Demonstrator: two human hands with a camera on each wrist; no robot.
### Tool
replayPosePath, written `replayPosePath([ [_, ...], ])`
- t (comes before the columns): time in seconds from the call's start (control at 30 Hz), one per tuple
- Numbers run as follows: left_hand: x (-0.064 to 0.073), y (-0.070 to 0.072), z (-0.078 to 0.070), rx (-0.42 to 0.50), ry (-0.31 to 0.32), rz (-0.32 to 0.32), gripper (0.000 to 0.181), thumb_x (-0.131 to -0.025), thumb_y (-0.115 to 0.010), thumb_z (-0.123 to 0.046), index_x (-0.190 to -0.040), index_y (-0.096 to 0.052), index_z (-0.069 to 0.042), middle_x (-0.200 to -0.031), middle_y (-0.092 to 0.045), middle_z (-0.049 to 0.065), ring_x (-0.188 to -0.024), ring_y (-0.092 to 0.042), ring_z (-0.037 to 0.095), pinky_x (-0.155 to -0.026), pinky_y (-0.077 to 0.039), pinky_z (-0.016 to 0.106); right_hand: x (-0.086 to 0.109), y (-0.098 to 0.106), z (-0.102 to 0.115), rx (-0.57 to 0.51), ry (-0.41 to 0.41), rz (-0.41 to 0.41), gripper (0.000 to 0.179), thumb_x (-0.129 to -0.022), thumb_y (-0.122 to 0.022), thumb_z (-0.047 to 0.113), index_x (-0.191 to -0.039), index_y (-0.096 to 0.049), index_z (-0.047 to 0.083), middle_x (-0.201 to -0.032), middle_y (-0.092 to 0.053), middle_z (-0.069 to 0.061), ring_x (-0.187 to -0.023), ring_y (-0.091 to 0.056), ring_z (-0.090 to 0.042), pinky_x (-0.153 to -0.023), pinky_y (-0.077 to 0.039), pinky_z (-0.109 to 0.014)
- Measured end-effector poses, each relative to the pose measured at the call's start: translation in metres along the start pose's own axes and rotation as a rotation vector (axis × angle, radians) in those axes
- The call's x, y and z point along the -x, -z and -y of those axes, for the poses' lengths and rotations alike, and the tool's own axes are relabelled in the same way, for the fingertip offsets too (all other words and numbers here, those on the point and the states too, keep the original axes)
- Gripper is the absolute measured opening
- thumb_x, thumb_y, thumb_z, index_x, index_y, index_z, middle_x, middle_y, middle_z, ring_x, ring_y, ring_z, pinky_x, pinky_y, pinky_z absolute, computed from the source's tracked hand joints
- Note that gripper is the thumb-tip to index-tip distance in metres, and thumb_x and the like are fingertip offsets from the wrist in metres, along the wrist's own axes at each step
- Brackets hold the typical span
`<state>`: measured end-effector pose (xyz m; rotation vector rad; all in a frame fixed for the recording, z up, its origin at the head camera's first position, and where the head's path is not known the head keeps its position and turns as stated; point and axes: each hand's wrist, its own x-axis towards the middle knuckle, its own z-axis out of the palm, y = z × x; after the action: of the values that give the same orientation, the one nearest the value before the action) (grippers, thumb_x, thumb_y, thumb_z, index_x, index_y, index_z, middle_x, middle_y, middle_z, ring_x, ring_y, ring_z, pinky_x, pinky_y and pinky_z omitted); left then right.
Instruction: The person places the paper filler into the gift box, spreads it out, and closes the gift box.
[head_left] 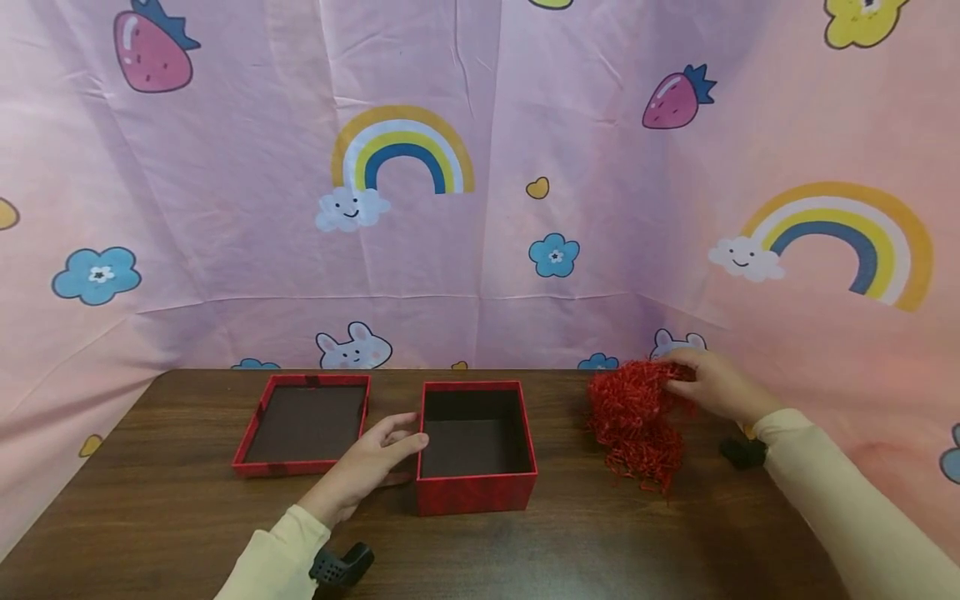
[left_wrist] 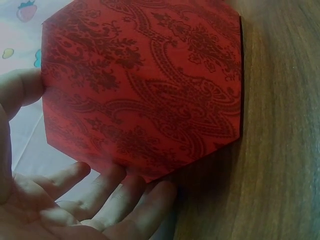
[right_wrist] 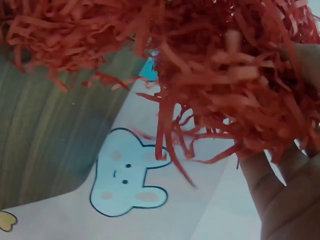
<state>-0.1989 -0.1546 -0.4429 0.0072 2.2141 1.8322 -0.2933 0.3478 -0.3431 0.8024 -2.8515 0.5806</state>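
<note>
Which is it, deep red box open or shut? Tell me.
Open: the head view shows the deep red box uncovered, its dark inside visible.

The shreds point(head_left: 630, 408) look papery, the box point(head_left: 476, 495) smooth, the table point(head_left: 600, 542) wood-grained.

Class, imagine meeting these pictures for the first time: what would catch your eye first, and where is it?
First comes the tangle of bright red paper shreds at the right of the table, gripped by the right hand. Next is the open red box mid-table, the left hand at its left side. Behind everything, a pastel cloth shows rainbows and strawberries.
</note>
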Motion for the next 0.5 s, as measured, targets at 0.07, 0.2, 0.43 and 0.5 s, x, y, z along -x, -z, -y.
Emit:
replayPosePath([
  [0.07, 0.000, 0.000, 0.000, -0.007, 0.003, 0.004, 0.074, -0.097, -0.070, -0.046, -0.156, -0.041, -0.013, -0.144, -0.054, 0.018, -0.134, -0.052, 0.038, -0.107, -0.048, 0.059, -0.001, 0.005, 0.003, 0.010, 0.002, -0.008, 0.026, -0.092, -0.076, 0.003, -0.117, -0.073, 0.004, -0.107, -0.074, -0.009, -0.098, -0.068, -0.025, -0.081, -0.058, -0.039],
  [0.2, 0.000, 0.000, 0.000, 0.000, 0.004, 0.007, 0.074, -0.097, -0.070, -0.046, -0.157, -0.039, -0.013, -0.145, -0.054, 0.018, -0.134, -0.053, 0.038, -0.107, -0.048, 0.059, -0.003, 0.015, 0.010, 0.045, -0.006, 0.000, 0.029, -0.093, -0.075, 0.004, -0.122, -0.070, 0.000, -0.106, -0.073, -0.011, -0.099, -0.068, -0.030, -0.081, -0.058, -0.044],
  [0.43, 0.000, -0.001, 0.000, 0.106, -0.007, 0.034, 0.082, -0.099, -0.070, -0.038, -0.162, -0.023, -0.018, -0.148, -0.045, 0.024, -0.134, -0.053, 0.040, -0.098, -0.056, 0.056, -0.006, 0.032, 0.018, 0.052, -0.005, 0.009, 0.030, -0.096, -0.073, 0.008, -0.125, -0.070, 0.001, -0.112, -0.073, -0.012, -0.103, -0.069, -0.032, -0.085, -0.058, -0.048],
  [0.5, -0.001, -0.001, 0.000, 0.113, -0.007, 0.035, 0.082, -0.099, -0.070, -0.038, -0.163, -0.022, -0.019, -0.149, -0.044, 0.024, -0.135, -0.052, 0.040, -0.097, -0.056, 0.056, -0.008, 0.038, 0.020, 0.046, 0.006, 0.002, 0.028, -0.096, -0.073, 0.007, -0.123, -0.070, 0.001, -0.111, -0.073, -0.012, -0.103, -0.069, -0.031, -0.084, -0.059, -0.045],
])
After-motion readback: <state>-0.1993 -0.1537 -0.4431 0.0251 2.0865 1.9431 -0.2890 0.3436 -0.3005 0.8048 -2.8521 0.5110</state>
